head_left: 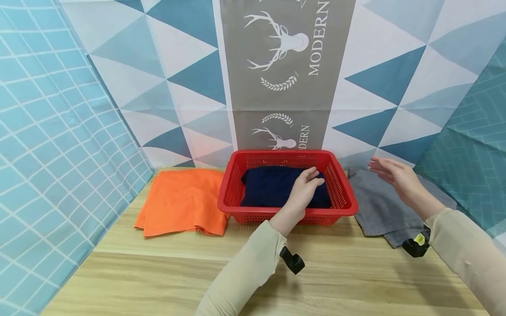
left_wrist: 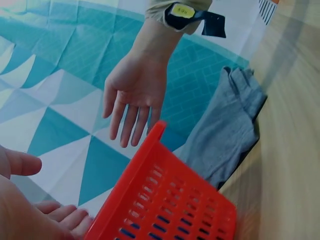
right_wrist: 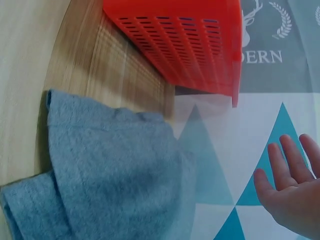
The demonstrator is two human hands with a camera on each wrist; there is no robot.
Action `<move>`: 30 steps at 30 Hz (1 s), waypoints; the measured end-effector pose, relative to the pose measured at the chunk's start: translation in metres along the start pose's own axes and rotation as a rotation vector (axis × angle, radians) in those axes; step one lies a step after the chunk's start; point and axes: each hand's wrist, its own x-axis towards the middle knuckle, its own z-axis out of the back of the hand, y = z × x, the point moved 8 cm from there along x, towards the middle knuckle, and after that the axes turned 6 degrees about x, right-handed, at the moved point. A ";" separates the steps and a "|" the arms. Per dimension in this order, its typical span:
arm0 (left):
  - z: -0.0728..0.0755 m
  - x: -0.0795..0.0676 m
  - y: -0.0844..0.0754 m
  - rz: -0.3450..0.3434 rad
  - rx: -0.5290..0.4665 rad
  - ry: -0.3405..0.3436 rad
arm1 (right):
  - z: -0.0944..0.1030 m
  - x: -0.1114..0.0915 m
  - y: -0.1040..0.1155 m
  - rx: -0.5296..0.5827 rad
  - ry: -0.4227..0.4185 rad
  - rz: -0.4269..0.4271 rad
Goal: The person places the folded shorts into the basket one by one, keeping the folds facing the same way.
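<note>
In the head view my left hand (head_left: 302, 191) hovers over the front right part of a red plastic basket (head_left: 286, 211), fingers loosely extended and holding nothing. A folded dark navy cloth (head_left: 269, 186) lies inside the basket. To the right, my right hand (head_left: 399, 177) hangs above a folded grey cloth (head_left: 375, 206), its fingers straight and nothing in them. The left wrist view shows the right hand (left_wrist: 140, 85) palm on, beyond the basket's corner. In the right wrist view its fingers (right_wrist: 287, 167) are spread apart, away from the grey cloth (right_wrist: 120, 170).
An orange folded cloth (head_left: 183, 202) lies left of the basket on the wooden table (head_left: 158, 272). Behind stands a patterned wall covering (head_left: 284, 87) with deer heads and triangles. A blue tiled covering (head_left: 59, 131) borders the table at the left.
</note>
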 end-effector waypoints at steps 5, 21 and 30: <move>-0.014 -0.005 0.005 -0.005 -0.008 0.071 | 0.011 -0.007 -0.008 0.087 -0.035 -0.020; -0.053 -0.021 0.007 -0.038 -0.039 0.229 | 0.076 0.001 -0.078 0.050 -0.086 -0.070; -0.074 -0.031 0.001 -0.117 -0.031 0.460 | 0.103 0.007 -0.110 0.029 -0.117 -0.075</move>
